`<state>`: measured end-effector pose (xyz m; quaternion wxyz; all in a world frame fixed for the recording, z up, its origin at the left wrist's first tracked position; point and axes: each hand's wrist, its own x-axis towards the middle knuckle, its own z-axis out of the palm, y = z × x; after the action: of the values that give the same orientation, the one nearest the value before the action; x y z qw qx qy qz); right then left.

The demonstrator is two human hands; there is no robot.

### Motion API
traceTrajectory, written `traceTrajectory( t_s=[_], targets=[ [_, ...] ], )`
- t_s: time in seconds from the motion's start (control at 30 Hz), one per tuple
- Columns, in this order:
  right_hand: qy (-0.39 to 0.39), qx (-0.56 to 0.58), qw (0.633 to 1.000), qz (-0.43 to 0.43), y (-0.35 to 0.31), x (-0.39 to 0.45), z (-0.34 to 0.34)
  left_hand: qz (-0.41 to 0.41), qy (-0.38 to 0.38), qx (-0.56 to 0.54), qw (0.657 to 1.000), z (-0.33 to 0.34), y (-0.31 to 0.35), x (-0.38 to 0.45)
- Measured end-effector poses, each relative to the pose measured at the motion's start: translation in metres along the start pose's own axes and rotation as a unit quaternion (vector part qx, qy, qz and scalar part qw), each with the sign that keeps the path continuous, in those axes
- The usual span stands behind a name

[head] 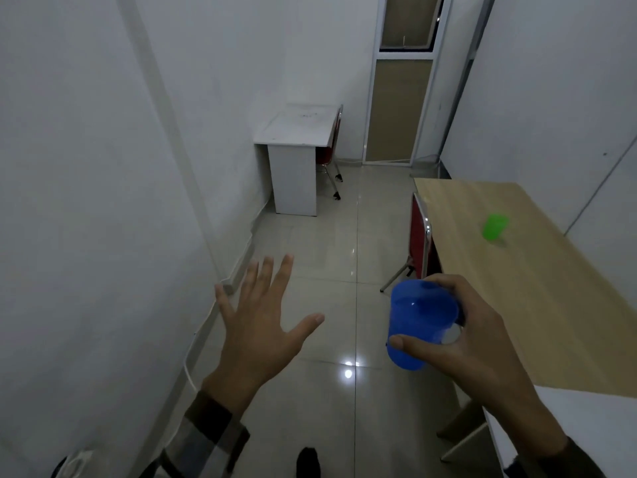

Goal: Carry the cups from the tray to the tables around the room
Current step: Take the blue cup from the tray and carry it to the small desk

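My right hand (462, 332) grips a blue plastic cup (418, 320) around its side, held in the air over the tiled floor beside the wooden table (537, 305). A green cup (495, 226) stands on that wooden table, near the right wall. My left hand (262, 319) is held out flat over the floor, fingers spread, holding nothing. A small white table (296, 127) stands against the far left wall with nothing visible on it. No tray is in view.
A red chair (420, 236) is tucked at the wooden table's left edge, and another chair (331, 157) sits by the white table. A door (396, 108) closes the far end. White walls flank a narrow tiled aisle (344, 270). A white surface (568, 426) adjoins the wooden table.
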<state>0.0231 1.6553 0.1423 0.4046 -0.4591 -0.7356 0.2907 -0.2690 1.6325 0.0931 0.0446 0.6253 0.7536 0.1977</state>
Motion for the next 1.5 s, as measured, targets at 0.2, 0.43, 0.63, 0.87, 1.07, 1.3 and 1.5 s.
traceTrajectory(
  t_s=[0.2, 0.43, 0.63, 0.87, 1.07, 1.3, 1.5],
  targets=[
    [0.021, -0.013, 1.000, -0.002, 0.051, 0.127, 0.026, 0.004, 0.004, -0.019, 1.000, 0.032, -0.016, 0.142],
    [0.037, -0.030, 0.999, 0.015, 0.090, 0.276, 0.043, 0.038, 0.004, -0.028, 0.999, 0.054, -0.028, 0.310],
    [0.045, -0.020, 0.998, 0.028, 0.130, 0.381, 0.054, 0.039, -0.020, -0.018, 0.999, 0.072, -0.027, 0.427],
    [0.049, -0.021, 0.998, 0.018, 0.196, 0.522, 0.057, 0.025, -0.015, -0.010, 1.000, 0.110, -0.023, 0.576],
    [0.036, -0.010, 0.999, 0.005, 0.251, 0.654, 0.048, 0.002, -0.015, -0.026, 1.000, 0.138, -0.006, 0.698],
    [0.011, 0.006, 1.000, -0.001, 0.314, 0.808, 0.055, -0.030, -0.019, -0.043, 0.998, 0.180, 0.005, 0.838],
    [0.004, 0.018, 1.000, 0.018, 0.379, 0.938, 0.077, -0.047, -0.010, -0.068, 0.997, 0.224, -0.001, 0.969]
  ],
)
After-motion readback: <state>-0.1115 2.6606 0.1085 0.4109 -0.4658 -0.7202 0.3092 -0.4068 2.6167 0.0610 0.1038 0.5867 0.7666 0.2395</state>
